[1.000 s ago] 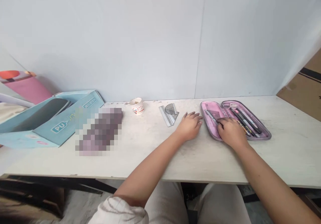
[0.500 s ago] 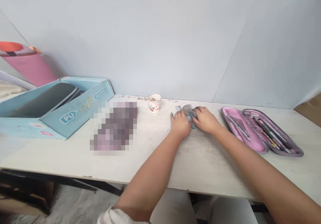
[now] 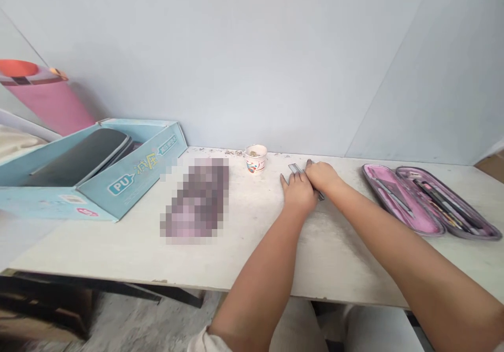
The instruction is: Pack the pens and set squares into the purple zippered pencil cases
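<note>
A clear, ruler-like strip (image 3: 294, 168) lies on the white table, its far end showing beyond my left hand and a near bit under my right wrist. My left hand (image 3: 300, 190) is over it, holding it down, with the little finger stretched out to the side. Pressed against that hand on the right is my right hand (image 3: 322, 176), its fingers bent and close together near the strip. What those fingers hold is hidden. Beyond my hands, to the left, stands a paper cup (image 3: 255, 161) with small bits inside.
An open pink pencil case (image 3: 427, 228) with pens lies at the right. On the left are a blurred-out purple object (image 3: 197, 199) and a light blue box (image 3: 134, 181) holding a dark case (image 3: 82, 155). Small crumbs lie along the wall behind the cup.
The view has turned left, so everything sits further right. My right hand has moved closer over my left, and the grey rounded piece seen between them is now covered.
</note>
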Tool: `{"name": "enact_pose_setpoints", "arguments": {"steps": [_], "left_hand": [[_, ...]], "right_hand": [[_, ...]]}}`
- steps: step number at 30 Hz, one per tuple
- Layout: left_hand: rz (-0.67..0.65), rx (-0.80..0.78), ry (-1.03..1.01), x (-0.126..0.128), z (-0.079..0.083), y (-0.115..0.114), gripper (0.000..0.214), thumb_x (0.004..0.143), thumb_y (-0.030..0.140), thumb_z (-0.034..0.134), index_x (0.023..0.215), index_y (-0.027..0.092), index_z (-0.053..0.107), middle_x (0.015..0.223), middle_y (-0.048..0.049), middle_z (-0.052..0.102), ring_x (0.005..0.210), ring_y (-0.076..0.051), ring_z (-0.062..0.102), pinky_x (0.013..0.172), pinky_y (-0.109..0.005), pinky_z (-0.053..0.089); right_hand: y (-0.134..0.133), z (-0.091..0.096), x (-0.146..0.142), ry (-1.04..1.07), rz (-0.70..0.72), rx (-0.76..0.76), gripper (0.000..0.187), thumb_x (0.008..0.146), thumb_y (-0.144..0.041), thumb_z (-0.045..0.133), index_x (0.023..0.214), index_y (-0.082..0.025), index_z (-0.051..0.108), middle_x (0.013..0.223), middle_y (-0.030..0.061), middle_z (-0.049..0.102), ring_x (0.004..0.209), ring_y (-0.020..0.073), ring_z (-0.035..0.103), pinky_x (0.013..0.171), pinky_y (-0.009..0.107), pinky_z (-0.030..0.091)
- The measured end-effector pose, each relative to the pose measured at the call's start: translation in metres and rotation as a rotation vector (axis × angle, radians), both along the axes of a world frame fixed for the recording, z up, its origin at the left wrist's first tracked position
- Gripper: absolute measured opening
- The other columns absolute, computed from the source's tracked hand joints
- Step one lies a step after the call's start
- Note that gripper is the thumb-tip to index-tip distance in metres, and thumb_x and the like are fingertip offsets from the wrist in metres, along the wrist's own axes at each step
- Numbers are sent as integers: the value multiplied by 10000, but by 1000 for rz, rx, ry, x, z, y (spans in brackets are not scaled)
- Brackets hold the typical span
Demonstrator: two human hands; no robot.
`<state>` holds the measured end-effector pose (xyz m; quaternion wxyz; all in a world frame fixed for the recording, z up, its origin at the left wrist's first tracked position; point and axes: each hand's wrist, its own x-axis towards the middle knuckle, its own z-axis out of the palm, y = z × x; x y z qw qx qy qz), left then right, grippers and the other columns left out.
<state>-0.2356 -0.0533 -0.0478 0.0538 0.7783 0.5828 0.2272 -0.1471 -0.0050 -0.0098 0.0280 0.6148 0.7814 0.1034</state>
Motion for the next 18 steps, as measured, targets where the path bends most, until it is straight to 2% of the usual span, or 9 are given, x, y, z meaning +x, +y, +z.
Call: {"name": "enact_pose_setpoints", "arguments": {"steps": [3,6,9,12,15,18], "left_hand": [[-62,24,42,5,1,-4,453,828,347,413,1184,68,424,1291,-217,457,1264,-320,334,1064,-593,92],[-159,74,31,13,5,-11,569,838,347,400,1315,56,289,1392,-225,345,1309,-318,282,1073,-556,151],[-290,119,-35,23,12,-23,682,837,338,403,1381,28,133,1441,-234,248,1356,-294,198,1084,-480,214],[-416,136,-105,32,21,-42,729,842,348,409,1412,83,41,1478,-214,153,1385,-275,105,1071,-455,271],[-498,92,-125,46,26,-62,725,850,389,410,1426,134,50,1497,-202,47,1386,-285,102,1047,-436,325],[-630,103,-84,68,27,-75,701,865,417,386,1417,91,104,1494,-215,50,1390,-261,89,1089,-400,271]], "right_hand": [[-10,9,11,19,-68,51,440,807,-41,366,1235,39,435,948,243,646,923,252,627,745,301,448],[-28,18,26,126,-106,145,399,841,-119,360,1221,-57,461,975,190,656,915,238,626,754,301,440],[-51,23,45,435,-109,287,360,867,-214,347,1188,-143,492,993,130,666,907,225,626,768,299,434],[-74,21,71,754,-95,360,321,853,-244,369,1122,-156,522,1016,106,662,933,213,614,785,296,439],[-94,15,101,941,-82,396,305,837,-241,387,1101,-160,518,1029,95,652,930,193,608,793,306,449],[-109,7,127,921,-89,490,308,834,-238,387,1100,-153,516,1051,109,631,946,195,587,832,330,436]]}}
